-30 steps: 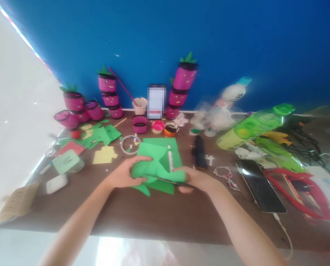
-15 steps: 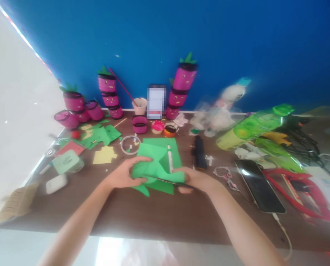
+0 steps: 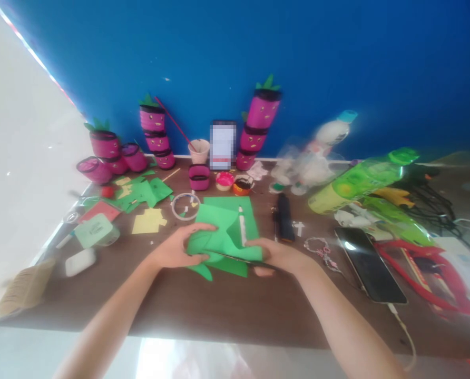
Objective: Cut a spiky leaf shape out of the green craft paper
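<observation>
My left hand (image 3: 179,246) grips the left side of a curled green sheet (image 3: 213,239), thumb below and fingers above. Dark-bladed scissors (image 3: 238,258) lie across the sheet's lower part, their handles in my right hand (image 3: 278,256). The blades point left toward my left thumb. A leaf-like green strip (image 3: 201,271) hangs below my left hand. Behind and beneath the held piece, another green sheet (image 3: 251,215) lies on the table, with a white pen (image 3: 242,225) beside the curled sheet.
Pink stacked containers (image 3: 254,138) lean by the blue wall. Paint pots (image 3: 224,181), a clear tape ring (image 3: 185,206) and green scraps (image 3: 156,191) lie beyond my hands. At the right are a phone (image 3: 371,266), green bottles (image 3: 361,181) and a black tool (image 3: 285,217).
The scissors' blades look slightly closer together along the green sheet. Both hands stay in almost the same place.
</observation>
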`<state>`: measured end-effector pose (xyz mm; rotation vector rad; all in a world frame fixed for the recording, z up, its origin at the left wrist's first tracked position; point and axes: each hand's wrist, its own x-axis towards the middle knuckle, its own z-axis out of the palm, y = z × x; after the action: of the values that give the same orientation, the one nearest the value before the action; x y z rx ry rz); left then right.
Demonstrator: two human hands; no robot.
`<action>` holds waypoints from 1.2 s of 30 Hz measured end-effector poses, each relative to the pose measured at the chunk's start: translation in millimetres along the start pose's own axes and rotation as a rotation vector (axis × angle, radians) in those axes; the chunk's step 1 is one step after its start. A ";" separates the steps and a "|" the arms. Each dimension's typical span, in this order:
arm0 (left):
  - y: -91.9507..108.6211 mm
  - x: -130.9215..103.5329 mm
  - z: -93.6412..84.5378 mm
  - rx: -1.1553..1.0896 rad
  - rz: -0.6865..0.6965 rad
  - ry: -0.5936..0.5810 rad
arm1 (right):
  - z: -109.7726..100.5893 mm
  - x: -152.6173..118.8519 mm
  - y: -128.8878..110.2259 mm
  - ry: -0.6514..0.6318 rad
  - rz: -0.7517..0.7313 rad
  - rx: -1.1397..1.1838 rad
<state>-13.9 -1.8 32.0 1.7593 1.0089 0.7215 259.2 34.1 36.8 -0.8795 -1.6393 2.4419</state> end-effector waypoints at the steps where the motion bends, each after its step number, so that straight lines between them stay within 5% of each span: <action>1: -0.3 0.1 0.0 0.000 0.001 0.001 | -0.2 0.0 0.1 0.001 0.003 -0.002; 22: -5.3 1.0 -3.4 -0.085 0.003 0.015 | 3.8 -3.0 -6.6 0.057 0.030 -0.129; 30: -6.6 0.9 -2.9 -0.452 -0.100 0.174 | -5.4 1.6 6.8 0.034 -0.051 0.024; 36: -6.2 8.8 2.9 -0.392 -0.093 0.434 | -10.2 -0.5 11.6 0.043 -0.019 0.064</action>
<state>-9.2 5.8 25.5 1.2348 1.1325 1.1850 267.5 37.4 24.2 -0.8968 -1.5398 2.4304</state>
